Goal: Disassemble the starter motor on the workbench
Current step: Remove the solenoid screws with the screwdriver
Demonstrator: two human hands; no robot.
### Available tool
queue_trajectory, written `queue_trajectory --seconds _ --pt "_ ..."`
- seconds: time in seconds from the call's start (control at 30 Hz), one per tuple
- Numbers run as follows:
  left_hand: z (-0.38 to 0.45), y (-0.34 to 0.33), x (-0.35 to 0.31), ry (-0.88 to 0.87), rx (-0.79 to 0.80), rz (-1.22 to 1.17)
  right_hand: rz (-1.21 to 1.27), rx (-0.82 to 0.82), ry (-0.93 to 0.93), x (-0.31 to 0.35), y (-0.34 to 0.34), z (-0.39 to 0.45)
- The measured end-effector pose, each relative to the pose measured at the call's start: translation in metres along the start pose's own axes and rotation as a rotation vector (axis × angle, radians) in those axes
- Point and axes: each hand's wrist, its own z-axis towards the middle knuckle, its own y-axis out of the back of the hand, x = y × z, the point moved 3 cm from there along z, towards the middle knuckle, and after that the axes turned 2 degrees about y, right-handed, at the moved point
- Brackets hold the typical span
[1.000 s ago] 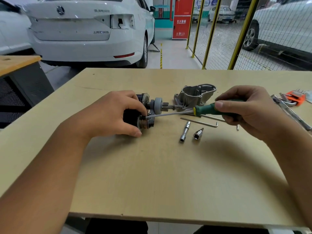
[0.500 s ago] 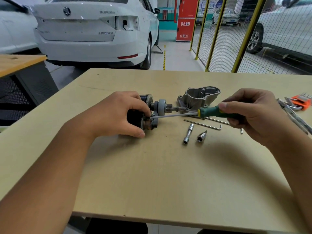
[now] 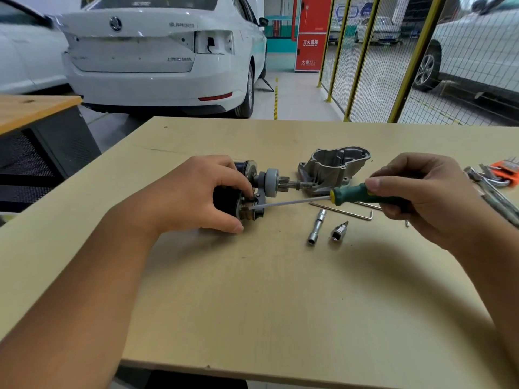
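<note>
The dark starter motor body (image 3: pixel 229 199) lies on its side on the workbench (image 3: pixel 252 290), its grey pinion and shaft (image 3: pixel 273 182) pointing right. My left hand (image 3: pixel 196 196) grips the motor body from above. My right hand (image 3: pixel 421 192) holds a green-handled screwdriver (image 3: pixel 356 193); the shaft runs left and its tip touches the motor's end face by my left thumb. The removed aluminium nose housing (image 3: pixel 334 168) stands just behind the screwdriver.
An Allen key (image 3: pixel 345 213), a socket extension (image 3: pixel 316 227) and a small bit socket (image 3: pixel 338 231) lie in front of the housing. Wrenches (image 3: pixel 494 197) and an orange hex key set (image 3: pixel 505 171) sit at the right edge. A white car (image 3: pixel 157 57) is parked behind the bench.
Both hands keep their grip. The screwdriver tip stays on the motor's end face. The camera has shifted slightly, so everything sits a little further right in view.
</note>
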Motion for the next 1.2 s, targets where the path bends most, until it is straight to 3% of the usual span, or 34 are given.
queue_trajectory --seconds 1.0,1.2 --pt "-0.002 0.0 -0.006 0.031 -0.055 0.015 0.043 -0.052 -0.005 -0.003 0.0 0.001" --pt "0.004 -0.009 -0.022 0.087 -0.171 0.244 0.05 -0.064 0.0 -0.001 0.001 0.001"
